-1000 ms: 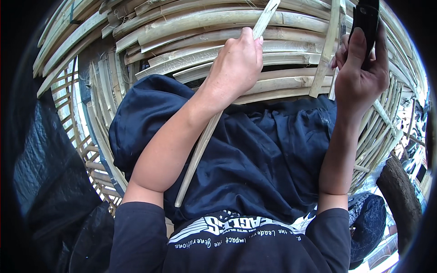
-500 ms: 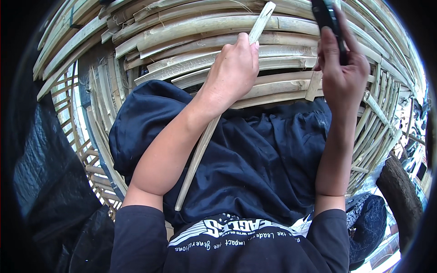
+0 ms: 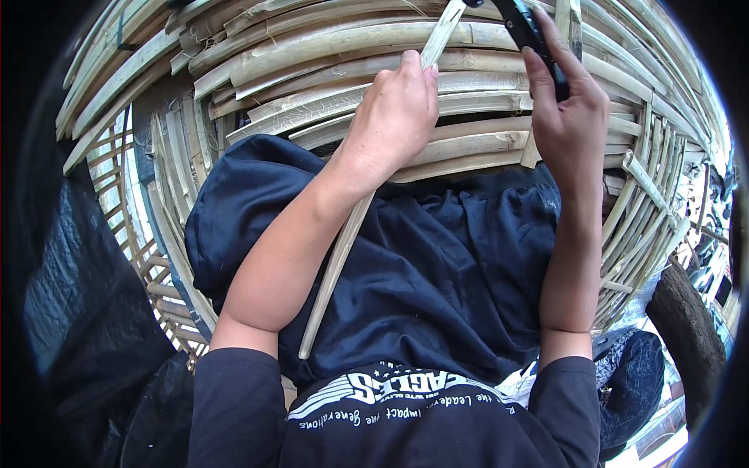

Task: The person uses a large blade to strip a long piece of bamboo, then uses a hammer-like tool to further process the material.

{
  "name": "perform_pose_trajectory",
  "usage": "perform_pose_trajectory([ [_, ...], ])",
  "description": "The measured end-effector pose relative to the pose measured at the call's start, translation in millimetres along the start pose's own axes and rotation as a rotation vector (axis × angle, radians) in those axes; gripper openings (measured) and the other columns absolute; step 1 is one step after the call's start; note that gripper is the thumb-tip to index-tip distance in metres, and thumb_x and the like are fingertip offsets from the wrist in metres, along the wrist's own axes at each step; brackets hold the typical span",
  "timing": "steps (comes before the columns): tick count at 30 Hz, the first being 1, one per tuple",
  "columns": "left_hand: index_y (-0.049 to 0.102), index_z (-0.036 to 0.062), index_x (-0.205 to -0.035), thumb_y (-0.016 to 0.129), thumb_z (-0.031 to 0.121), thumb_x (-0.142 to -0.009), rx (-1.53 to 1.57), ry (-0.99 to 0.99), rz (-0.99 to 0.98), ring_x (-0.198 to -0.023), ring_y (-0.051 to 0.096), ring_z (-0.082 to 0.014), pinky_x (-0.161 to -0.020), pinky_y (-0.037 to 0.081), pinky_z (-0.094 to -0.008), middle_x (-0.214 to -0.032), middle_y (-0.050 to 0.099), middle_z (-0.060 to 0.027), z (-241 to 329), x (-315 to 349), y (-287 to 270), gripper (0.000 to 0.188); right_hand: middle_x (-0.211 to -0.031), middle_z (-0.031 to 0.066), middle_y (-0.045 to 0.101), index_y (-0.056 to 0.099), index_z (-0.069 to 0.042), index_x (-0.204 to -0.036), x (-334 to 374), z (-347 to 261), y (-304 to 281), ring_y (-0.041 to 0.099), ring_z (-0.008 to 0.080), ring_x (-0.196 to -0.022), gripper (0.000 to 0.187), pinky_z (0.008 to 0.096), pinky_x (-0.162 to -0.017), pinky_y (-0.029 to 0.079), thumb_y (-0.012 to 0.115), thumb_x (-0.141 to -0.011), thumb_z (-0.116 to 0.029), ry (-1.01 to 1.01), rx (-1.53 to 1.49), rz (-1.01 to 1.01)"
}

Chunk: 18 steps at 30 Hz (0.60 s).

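My left hand (image 3: 394, 113) is closed around a long bamboo stick (image 3: 335, 277). The stick slants from my lap up past the fist, and its split upper end reaches the top of the picture. At the upper right, my right hand (image 3: 571, 117) grips a black tool (image 3: 523, 25) with a long handle. The tool's curved front comes close to the stick's upper end; whether they touch I cannot tell. Its working end is cut off by the picture's top edge, so its kind is unclear.
A slatted bamboo platform (image 3: 312, 54) spreads in front of me. Dark cloth (image 3: 437, 265) covers my lap. Black plastic sheeting (image 3: 78, 288) hangs at the left. A log (image 3: 683, 320) and a dark patterned bundle (image 3: 632, 382) lie at the right.
My right hand and the black tool have swung left and slightly down, bringing the tool's front near the stick's upper end. The left hand and stick have shifted slightly left and up.
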<state>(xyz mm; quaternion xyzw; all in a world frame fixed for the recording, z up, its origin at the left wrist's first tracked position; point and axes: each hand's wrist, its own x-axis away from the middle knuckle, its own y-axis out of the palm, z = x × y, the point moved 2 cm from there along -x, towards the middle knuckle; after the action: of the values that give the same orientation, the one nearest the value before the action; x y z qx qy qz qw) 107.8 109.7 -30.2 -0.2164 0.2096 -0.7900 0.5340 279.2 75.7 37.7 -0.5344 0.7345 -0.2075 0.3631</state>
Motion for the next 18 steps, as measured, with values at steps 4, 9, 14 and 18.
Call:
perform_pose_trajectory([
  [4, 0.051, -0.0028, -0.096, 0.044, 0.024, -0.105, 0.007, 0.005, -0.004, -0.069, 0.061, -0.0497, -0.063, 0.047, -0.0546, -0.069, 0.061, -0.0278, -1.3, 5.4, 1.3, 0.029, -0.088, 0.0076, 0.070, 0.048, -0.004, -0.147, 2.2, -27.8, -13.0, 0.054, 0.0061, -0.065, 0.047, 0.0214, -0.060, 0.044, 0.056, -0.100, -0.006, -0.039, -0.334, 0.180],
  [9, 0.051, -0.0029, -0.096, 0.042, 0.024, -0.105, -0.032, -0.017, -0.023, -0.074, 0.061, -0.0504, -0.066, 0.047, -0.0556, -0.073, 0.063, -0.0282, 0.9, 2.2, -0.9, 0.030, -0.089, 0.0088, 0.066, 0.049, -0.008, -0.146, 8.7, 0.9, 6.2, 0.059, 0.0095, -0.073, 0.050, 0.0238, -0.067, 0.046, 0.062, -0.098, -0.011, 0.021, -0.140, -0.052],
  [14, 0.052, -0.0030, -0.099, 0.039, 0.029, -0.106, -0.049, 0.041, 0.013, -0.079, 0.062, -0.0511, -0.072, 0.048, -0.0563, -0.080, 0.064, -0.0296, 0.8, -1.4, 3.0, 0.035, -0.074, 0.0040, 0.062, 0.057, 0.004, -0.133, 14.5, 21.5, -15.2, 0.054, 0.0074, -0.061, 0.043, 0.0249, -0.055, 0.046, 0.065, -0.099, -0.023, 0.138, -0.481, 0.003],
  [18, 0.055, -0.0032, -0.105, 0.039, 0.034, -0.105, -0.068, -0.021, 0.029, -0.078, 0.066, -0.0446, -0.073, 0.051, -0.0521, -0.083, 0.067, -0.0250, -18.1, -7.3, 5.6, 0.040, -0.074, 0.0006, 0.059, 0.053, 0.004, -0.136, 20.6, 24.8, -11.0, 0.049, 0.0037, -0.057, 0.046, 0.0215, -0.050, 0.042, 0.065, -0.100, -0.022, 0.298, -0.600, -0.023],
])
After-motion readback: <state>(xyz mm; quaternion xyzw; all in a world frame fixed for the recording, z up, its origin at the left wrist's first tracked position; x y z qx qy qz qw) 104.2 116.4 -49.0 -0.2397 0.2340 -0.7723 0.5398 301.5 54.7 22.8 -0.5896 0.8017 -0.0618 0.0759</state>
